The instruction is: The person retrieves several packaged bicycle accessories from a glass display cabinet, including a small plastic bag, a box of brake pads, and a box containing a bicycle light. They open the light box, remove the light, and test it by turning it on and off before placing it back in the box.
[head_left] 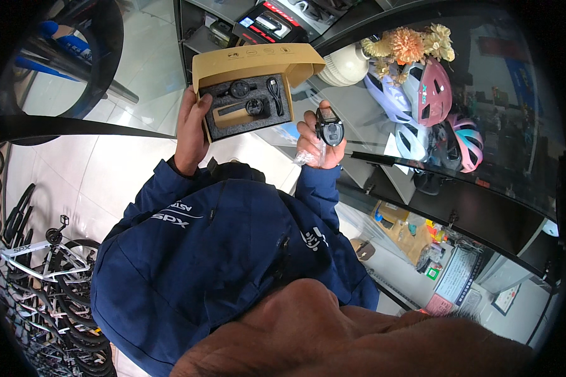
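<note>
My left hand [190, 122] grips the left side of an open brown cardboard box [242, 58], its lid folded back at the far side. Inside, dark grey foam [222, 100] holds two round black mounts [239, 89], a coiled black cable [274, 91] and a cut-out slot showing brown card. To the right of the box, apart from it, my right hand [307, 131] is closed around a small black device [331, 130] that looks like a bike light. A crumpled clear plastic bag [309, 154] hangs against the same palm.
A glass display case at right holds several helmets [431, 94]. A white vase [346, 66] with flowers [407, 45] stands just beyond my right hand. Dark shelves [207, 41] with boxed goods lie past the box. Several bicycles [50, 270] crowd the lower left.
</note>
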`<state>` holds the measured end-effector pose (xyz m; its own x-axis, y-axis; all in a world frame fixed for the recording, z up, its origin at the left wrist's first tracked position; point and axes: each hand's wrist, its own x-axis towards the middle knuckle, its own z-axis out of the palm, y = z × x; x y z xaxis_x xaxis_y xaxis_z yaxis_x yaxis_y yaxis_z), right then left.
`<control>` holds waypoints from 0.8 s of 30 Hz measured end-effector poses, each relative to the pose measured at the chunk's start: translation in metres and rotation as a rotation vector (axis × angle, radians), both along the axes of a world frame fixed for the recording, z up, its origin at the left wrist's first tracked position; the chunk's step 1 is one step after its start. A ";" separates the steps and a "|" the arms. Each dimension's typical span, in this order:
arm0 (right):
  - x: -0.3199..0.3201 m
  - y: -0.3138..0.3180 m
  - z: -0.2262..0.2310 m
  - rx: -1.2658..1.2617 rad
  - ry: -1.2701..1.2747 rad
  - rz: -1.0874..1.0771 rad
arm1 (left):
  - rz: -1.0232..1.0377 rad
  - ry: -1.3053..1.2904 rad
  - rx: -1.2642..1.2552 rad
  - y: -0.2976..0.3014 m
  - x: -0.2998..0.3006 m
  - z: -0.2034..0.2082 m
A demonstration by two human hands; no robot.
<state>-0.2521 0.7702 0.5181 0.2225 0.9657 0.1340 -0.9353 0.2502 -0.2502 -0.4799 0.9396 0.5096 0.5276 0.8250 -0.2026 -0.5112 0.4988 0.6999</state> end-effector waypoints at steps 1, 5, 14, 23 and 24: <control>0.000 -0.001 -0.001 0.017 0.003 0.000 | -0.007 0.009 -0.020 -0.001 0.000 0.001; 0.002 -0.010 -0.003 0.024 0.019 -0.032 | -0.012 0.010 -0.033 -0.008 0.000 0.002; 0.012 -0.050 -0.010 -0.009 0.052 -0.113 | -0.045 -0.013 -0.030 -0.041 0.013 -0.001; 0.024 -0.100 -0.036 -0.190 -0.144 -0.149 | -0.151 0.096 0.010 -0.094 0.012 -0.032; 0.025 -0.104 -0.041 -0.216 -0.181 -0.139 | -0.137 0.101 -0.018 -0.100 0.010 -0.038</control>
<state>-0.2274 0.6667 0.4769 0.3459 0.9380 -0.0211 -0.8313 0.2959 -0.4705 -0.4703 0.8396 0.4711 0.6114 0.7423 -0.2743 -0.3650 0.5721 0.7345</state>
